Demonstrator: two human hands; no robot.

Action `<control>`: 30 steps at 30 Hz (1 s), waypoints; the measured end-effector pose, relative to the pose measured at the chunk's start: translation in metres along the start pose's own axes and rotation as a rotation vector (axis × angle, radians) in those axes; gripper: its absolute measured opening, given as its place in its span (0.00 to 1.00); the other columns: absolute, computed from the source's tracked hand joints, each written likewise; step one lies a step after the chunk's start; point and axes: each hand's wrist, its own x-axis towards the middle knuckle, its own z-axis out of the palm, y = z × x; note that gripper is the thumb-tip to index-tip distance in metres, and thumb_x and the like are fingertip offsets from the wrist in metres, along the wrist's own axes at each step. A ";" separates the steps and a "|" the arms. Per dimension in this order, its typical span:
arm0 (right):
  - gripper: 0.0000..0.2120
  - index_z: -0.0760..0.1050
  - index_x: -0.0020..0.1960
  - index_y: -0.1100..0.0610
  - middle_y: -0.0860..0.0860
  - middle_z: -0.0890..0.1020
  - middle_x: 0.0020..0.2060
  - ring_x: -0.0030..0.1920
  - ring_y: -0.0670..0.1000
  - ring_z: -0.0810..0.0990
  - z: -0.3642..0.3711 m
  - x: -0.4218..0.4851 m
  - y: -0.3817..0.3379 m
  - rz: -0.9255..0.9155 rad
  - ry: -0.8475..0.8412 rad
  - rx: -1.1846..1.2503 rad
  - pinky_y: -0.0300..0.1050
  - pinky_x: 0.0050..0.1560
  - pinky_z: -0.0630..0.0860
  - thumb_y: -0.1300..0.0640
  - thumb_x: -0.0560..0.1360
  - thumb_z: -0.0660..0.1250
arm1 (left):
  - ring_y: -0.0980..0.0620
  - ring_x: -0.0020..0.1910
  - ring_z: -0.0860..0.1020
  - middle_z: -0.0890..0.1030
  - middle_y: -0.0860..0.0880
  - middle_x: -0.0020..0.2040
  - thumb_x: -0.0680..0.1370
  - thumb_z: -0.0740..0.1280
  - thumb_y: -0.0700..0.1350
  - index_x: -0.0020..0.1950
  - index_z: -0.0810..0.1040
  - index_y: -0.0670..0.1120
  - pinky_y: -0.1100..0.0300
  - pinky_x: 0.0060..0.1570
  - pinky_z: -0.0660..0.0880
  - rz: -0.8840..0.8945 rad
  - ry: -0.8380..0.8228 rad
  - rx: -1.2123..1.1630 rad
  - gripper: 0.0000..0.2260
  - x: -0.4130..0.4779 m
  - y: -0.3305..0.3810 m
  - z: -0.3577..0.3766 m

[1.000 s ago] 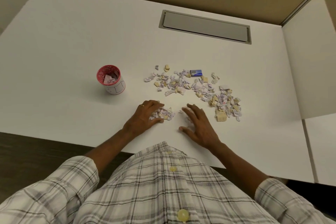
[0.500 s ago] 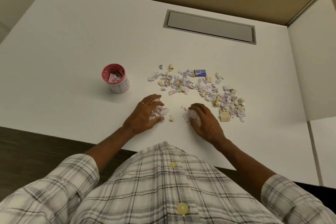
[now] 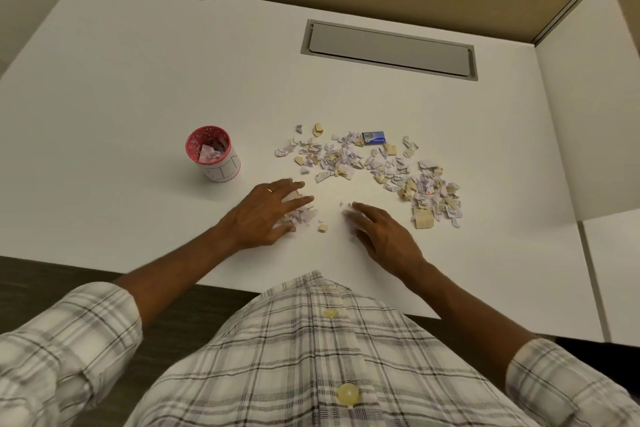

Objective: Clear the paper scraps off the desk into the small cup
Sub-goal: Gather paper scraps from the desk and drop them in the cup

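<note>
A spread of white and tan paper scraps point(image 3: 377, 170) lies on the white desk point(image 3: 138, 87). The small cup point(image 3: 213, 153), red inside with a white wall, stands left of them and holds some scraps. My left hand point(image 3: 266, 215) lies flat with fingers apart over a small pile of scraps point(image 3: 303, 215) near the front edge. My right hand point(image 3: 381, 232) rests on the desk with fingers stretched out; a few scraps show at its fingertips. One tan scrap point(image 3: 322, 228) lies between the hands.
A small blue box point(image 3: 374, 138) sits at the far edge of the scraps. A grey cable hatch point(image 3: 389, 48) is set into the desk further back. Beige partition walls stand behind and at the right. My plaid shirt fills the bottom of the view.
My right hand was curled over scraps half a second ago and now lies flatter with fingers stretched out. My left hand stays on its small pile, fingers spread a little wider.
</note>
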 end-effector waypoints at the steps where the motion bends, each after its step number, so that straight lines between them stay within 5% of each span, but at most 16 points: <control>1: 0.23 0.66 0.78 0.52 0.53 0.69 0.77 0.73 0.57 0.71 -0.002 -0.004 0.001 0.000 -0.054 0.003 0.52 0.60 0.81 0.52 0.84 0.62 | 0.50 0.75 0.64 0.63 0.52 0.77 0.78 0.64 0.58 0.78 0.61 0.58 0.53 0.66 0.71 -0.011 -0.003 -0.027 0.29 -0.001 -0.001 -0.002; 4: 0.28 0.56 0.82 0.51 0.52 0.61 0.81 0.77 0.57 0.64 -0.003 -0.010 0.004 -0.019 -0.168 -0.044 0.52 0.61 0.81 0.59 0.84 0.60 | 0.49 0.69 0.70 0.69 0.50 0.73 0.78 0.68 0.52 0.76 0.67 0.57 0.54 0.57 0.78 -0.080 -0.027 -0.102 0.26 0.000 0.004 -0.004; 8: 0.32 0.60 0.81 0.56 0.54 0.62 0.80 0.76 0.59 0.65 0.001 -0.005 0.002 -0.015 -0.178 -0.098 0.54 0.56 0.82 0.73 0.79 0.58 | 0.46 0.69 0.72 0.71 0.45 0.73 0.80 0.67 0.46 0.69 0.77 0.51 0.53 0.55 0.79 -0.085 -0.059 -0.118 0.17 0.006 0.012 0.003; 13: 0.26 0.70 0.75 0.62 0.59 0.72 0.74 0.66 0.62 0.75 0.004 0.005 -0.001 0.006 -0.101 -0.113 0.56 0.51 0.83 0.72 0.77 0.65 | 0.39 0.63 0.77 0.77 0.38 0.66 0.77 0.69 0.36 0.60 0.83 0.41 0.50 0.55 0.78 -0.129 -0.007 -0.235 0.12 0.007 0.014 0.010; 18: 0.20 0.75 0.70 0.63 0.60 0.79 0.67 0.61 0.62 0.79 -0.001 0.019 0.001 -0.006 -0.052 -0.108 0.53 0.59 0.80 0.71 0.79 0.64 | 0.38 0.56 0.81 0.81 0.37 0.60 0.74 0.72 0.34 0.57 0.84 0.39 0.50 0.51 0.79 -0.120 0.065 -0.218 0.12 0.005 0.015 0.013; 24: 0.15 0.81 0.57 0.66 0.63 0.85 0.50 0.47 0.65 0.83 -0.011 0.032 -0.006 -0.015 0.026 -0.073 0.58 0.47 0.82 0.76 0.73 0.65 | 0.39 0.46 0.83 0.84 0.37 0.50 0.72 0.73 0.32 0.50 0.84 0.35 0.51 0.48 0.80 -0.200 0.176 -0.317 0.08 0.013 0.022 0.005; 30: 0.18 0.80 0.64 0.63 0.60 0.85 0.55 0.52 0.63 0.84 -0.023 0.053 -0.016 0.058 0.101 0.042 0.53 0.53 0.81 0.73 0.76 0.65 | 0.46 0.51 0.82 0.84 0.43 0.51 0.77 0.68 0.33 0.51 0.83 0.38 0.64 0.55 0.74 -0.380 0.334 -0.472 0.06 0.014 0.031 -0.010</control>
